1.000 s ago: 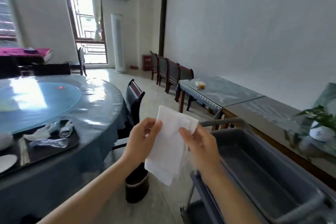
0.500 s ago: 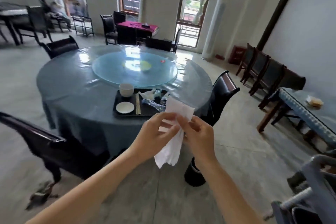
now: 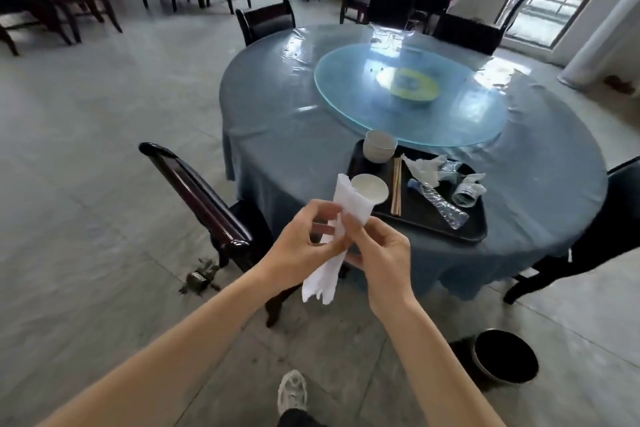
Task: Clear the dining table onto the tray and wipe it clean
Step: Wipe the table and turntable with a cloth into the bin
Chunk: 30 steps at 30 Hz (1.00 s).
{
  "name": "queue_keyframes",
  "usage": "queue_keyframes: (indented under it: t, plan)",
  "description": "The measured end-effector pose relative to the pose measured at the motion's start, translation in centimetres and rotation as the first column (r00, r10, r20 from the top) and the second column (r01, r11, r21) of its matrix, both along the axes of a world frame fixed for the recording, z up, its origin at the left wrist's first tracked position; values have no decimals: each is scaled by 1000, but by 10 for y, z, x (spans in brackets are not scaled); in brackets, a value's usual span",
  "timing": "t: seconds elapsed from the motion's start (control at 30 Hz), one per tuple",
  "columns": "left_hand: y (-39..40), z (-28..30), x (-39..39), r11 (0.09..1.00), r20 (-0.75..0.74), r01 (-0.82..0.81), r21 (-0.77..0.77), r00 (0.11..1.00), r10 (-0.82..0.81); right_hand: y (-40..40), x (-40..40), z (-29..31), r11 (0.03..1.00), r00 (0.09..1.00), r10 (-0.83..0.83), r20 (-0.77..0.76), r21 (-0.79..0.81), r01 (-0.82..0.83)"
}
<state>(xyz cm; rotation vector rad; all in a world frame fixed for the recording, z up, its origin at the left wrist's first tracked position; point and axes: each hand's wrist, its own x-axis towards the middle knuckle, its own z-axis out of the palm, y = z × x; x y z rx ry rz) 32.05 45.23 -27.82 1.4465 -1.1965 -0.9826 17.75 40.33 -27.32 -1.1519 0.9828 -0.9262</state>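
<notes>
Between us and the round table (image 3: pixel 284 135) lies open floor, with a dark chair (image 3: pixel 204 198) pulled out at the near edge. Our left hand (image 3: pixel 304 250) and right hand (image 3: pixel 381 253) both pinch a white cloth (image 3: pixel 332 239), folded long and hanging limp, in front of the table's rim. Beyond, the black tray (image 3: pixel 474 236) holds a bowl (image 3: pixel 379 146), saucer (image 3: pixel 370 188), chopsticks (image 3: pixel 396 184) and crushed bottles (image 3: pixel 438 201); their labels are unreadable.

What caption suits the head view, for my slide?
Both hands fold a white cloth near the loaded tray on the round table.
</notes>
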Motion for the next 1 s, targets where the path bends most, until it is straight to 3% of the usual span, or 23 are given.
queue_keyframes:
  t: [0.5,1.0]
  plan:
    - [-50,-22,224,957,-306,-270,104,907,289,-88,234,-19,949,950,306,-68,96,-299]
    - [-85,-34,552,983,-413,-149,104,893,179,-106,546,-14,980,976,196,-100,59,-191]
